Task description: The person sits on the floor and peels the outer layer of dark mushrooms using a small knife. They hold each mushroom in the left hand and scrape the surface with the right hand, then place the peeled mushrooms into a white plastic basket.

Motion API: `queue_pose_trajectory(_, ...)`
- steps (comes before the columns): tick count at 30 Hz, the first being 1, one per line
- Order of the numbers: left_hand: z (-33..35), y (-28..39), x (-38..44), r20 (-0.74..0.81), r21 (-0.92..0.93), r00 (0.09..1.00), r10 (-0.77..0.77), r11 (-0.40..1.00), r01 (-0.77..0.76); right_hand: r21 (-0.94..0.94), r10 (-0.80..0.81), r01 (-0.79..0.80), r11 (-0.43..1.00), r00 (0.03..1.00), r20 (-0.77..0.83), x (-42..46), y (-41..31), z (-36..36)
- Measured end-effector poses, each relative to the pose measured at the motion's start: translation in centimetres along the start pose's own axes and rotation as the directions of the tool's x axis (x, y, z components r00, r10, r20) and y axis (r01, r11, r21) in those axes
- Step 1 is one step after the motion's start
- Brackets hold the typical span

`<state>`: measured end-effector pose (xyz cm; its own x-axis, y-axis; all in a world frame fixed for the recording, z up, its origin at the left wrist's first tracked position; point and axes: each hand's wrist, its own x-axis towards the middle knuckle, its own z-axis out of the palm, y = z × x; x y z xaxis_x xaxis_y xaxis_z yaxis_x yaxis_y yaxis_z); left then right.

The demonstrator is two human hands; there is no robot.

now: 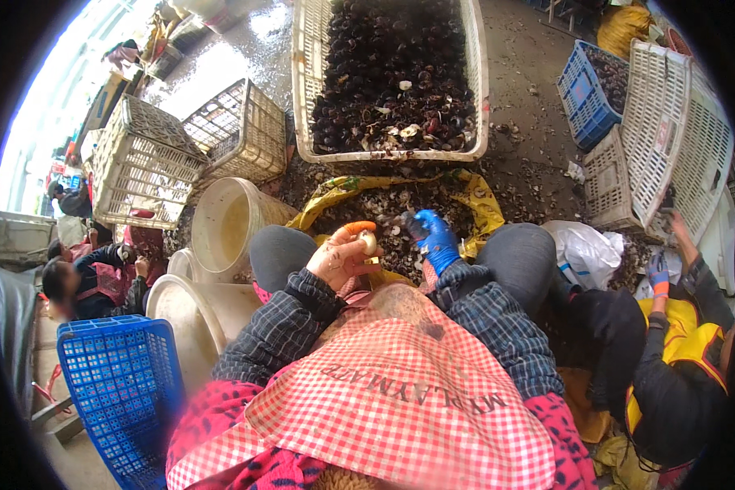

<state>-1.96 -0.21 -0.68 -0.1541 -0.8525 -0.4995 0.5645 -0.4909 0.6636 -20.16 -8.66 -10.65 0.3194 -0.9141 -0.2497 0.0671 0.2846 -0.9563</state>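
My left hand [338, 254], with an orange cover on one finger, holds a pale peeled water chestnut [367, 242] between its fingertips. Close by on the right is my right hand [436, 237] in a blue glove, its fingers curled. Something dark and blurred shows at its fingertips; whether it is a tool or the glove's grip I cannot tell. Below both hands, a yellow sack [487, 205] lies spread between my knees, full of dark peelings and pale scraps. Beyond it stands a large white plastic crate [392, 157] of dark unpeeled water chestnuts [392, 73], with a few pale pieces on top.
At my left stand white buckets [220, 226], a blue crate [122, 380] and stacked white crates [150, 165]. A co-worker [674, 361] sits at my right beside a white bag [582, 251] and more crates [655, 135]. Other people [98, 275] are at far left. Peelings litter the floor.
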Motion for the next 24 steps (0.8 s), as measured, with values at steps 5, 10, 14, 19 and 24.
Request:
queue_pose_trajectory(5,0.1,-0.2,0.5,-0.011,0.007,1.000,0.002,1.000,-0.002,-0.202,-0.115,0.178,0.963,0.950,0.289,-0.4,-0.4,0.6)
queue_pose_trajectory(10,-0.4,-0.7,0.5,-0.070,0.109,0.998,0.006,0.994,0.001,0.059,0.084,-0.089,0.994,0.994,0.075,-0.6,-1.7,0.2)
queue_pose_trajectory(14,-0.6,-1.3,1.0,-0.105,0.142,0.994,-0.019,0.989,0.034,-0.379,-0.267,0.350,0.857,0.929,0.256,-0.6,-1.2,0.0)
queue_pose_trajectory(19,-0.4,-1.3,1.0,-0.112,0.125,0.993,0.027,0.992,-0.013,-0.253,-0.220,0.244,0.936,0.968,0.119,-0.4,-0.7,0.1)
queue_pose_trajectory(24,0.3,-1.3,0.8,-0.101,0.147,0.995,-0.017,0.989,0.032,-0.438,-0.148,0.180,0.881,0.983,0.108,-0.6,-0.6,0.1)
